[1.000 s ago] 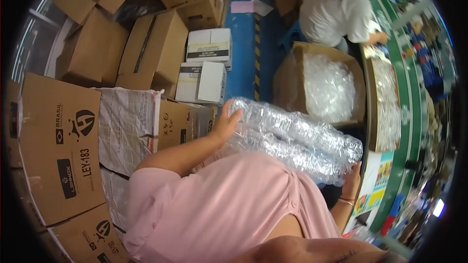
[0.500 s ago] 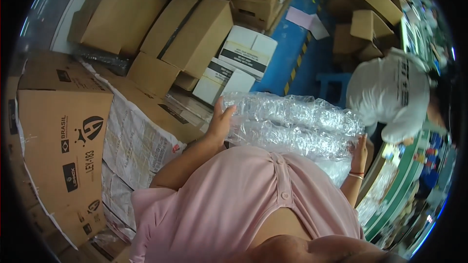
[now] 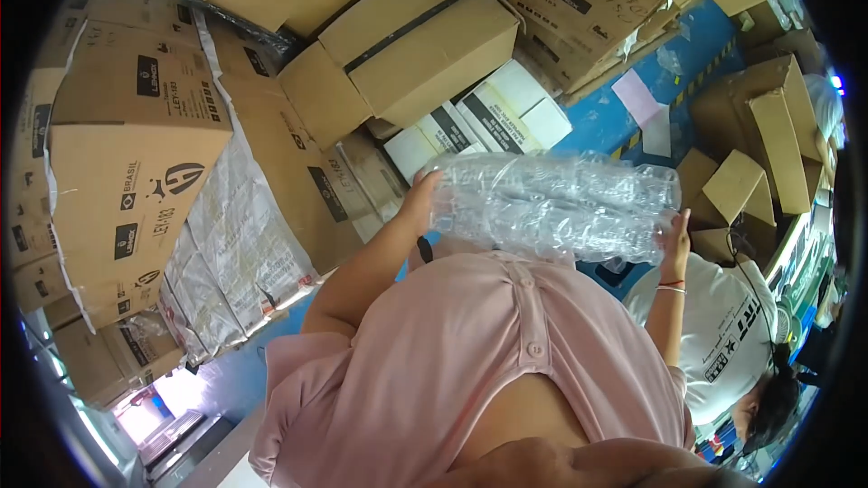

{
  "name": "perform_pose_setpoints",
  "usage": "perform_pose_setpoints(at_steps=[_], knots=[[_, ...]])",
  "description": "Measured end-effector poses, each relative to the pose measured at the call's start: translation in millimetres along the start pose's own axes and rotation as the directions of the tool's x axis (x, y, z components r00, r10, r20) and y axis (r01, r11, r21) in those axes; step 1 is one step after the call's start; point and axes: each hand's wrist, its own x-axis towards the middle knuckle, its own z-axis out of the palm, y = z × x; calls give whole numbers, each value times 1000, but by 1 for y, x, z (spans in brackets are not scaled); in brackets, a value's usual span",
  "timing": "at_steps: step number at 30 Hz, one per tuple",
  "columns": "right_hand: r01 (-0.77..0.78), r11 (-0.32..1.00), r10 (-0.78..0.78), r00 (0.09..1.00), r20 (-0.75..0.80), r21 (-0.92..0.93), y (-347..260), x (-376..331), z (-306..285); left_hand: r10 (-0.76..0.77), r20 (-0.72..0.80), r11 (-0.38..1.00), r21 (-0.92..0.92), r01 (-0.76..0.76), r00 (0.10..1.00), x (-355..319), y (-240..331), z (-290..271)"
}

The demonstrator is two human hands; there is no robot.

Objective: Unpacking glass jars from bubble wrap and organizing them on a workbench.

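Note:
Out in front of my chest I carry a bundle of clear, shiny, ridged plastic packaging (image 3: 553, 203). It looks like two long rows side by side, and what is inside, if anything, cannot be made out. My left hand (image 3: 423, 201) grips its left end, fingers partly hidden behind the plastic. At the opposite end my right hand (image 3: 674, 242) is closed on the edge, below a red string and a pale bracelet on the wrist. The bundle is held roughly level, its near side close to my pink shirt (image 3: 470, 334).
Large brown cartons (image 3: 136, 181) stack up at left. Ahead are a taped carton (image 3: 425, 45) and white boxes (image 3: 514, 108) with black bands. Open cartons (image 3: 768, 126) stand at right on the blue floor (image 3: 588, 126). A person in a white shirt (image 3: 714, 334) is close on my right.
My body has turned left, so the cartons shift rightward in view and the person in white drops toward the lower right. Both hands keep hold of the plastic bundle.

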Motion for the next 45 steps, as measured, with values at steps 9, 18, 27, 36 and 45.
perform_pose_setpoints(at_steps=[9,18,27,36,45], knots=[[-46,991,87,934,348,-126,4,60,89,60,-254,996,72,-43,965,-8,-8,-47],[72,993,-22,894,447,-95,0,104,118,-48,-393,998,-57,27,918,-11,-23,-57],[-52,995,85,884,461,-82,8,111,126,58,-442,992,-75,-102,895,-5,-40,-65],[-44,994,89,877,473,-104,-6,111,128,120,-492,984,-54,-167,863,-22,-25,-55],[90,995,-43,806,590,-51,-56,99,171,371,-513,906,17,-423,774,-79,30,-33]])
